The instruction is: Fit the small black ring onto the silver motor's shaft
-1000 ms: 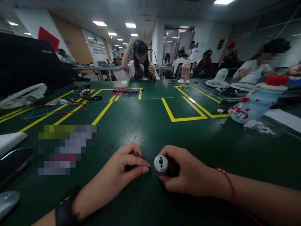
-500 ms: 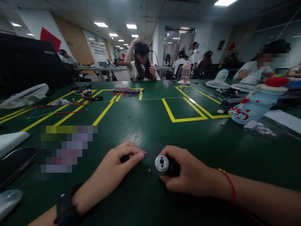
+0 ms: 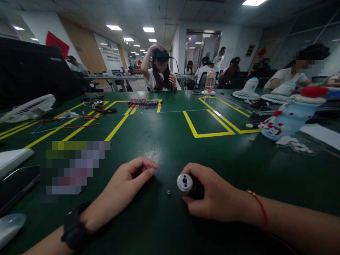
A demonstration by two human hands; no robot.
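My right hand [image 3: 209, 191] is closed round a small motor [image 3: 185, 182], a short metal cylinder. It stands upright, its round silver end face with a dark centre and two small holes turned up. A tiny ring-shaped metal piece, like a small gear or collar [image 3: 169, 192], lies on the dark green table [image 3: 148, 226] just left of the motor. Left of both, my left hand [image 3: 132, 177] is over the table with loosely bent fingers, the thumb slightly apart from the forefinger. Nothing shows between them.
Yellow tape [image 3: 215, 135] marks the tabletop. A wire bundle [image 3: 145, 103] and loose wires [image 3: 79, 125] lie farther back. A white fan [image 3: 29, 108] and computer mouse [image 3: 10, 226] are at left, a blue bottle [image 3: 294, 115] at right. A person [image 3: 159, 72] sits opposite.
My left hand has drawn back leftward, away from the tiny metal piece. The motor in my right hand has shifted slightly to the right.
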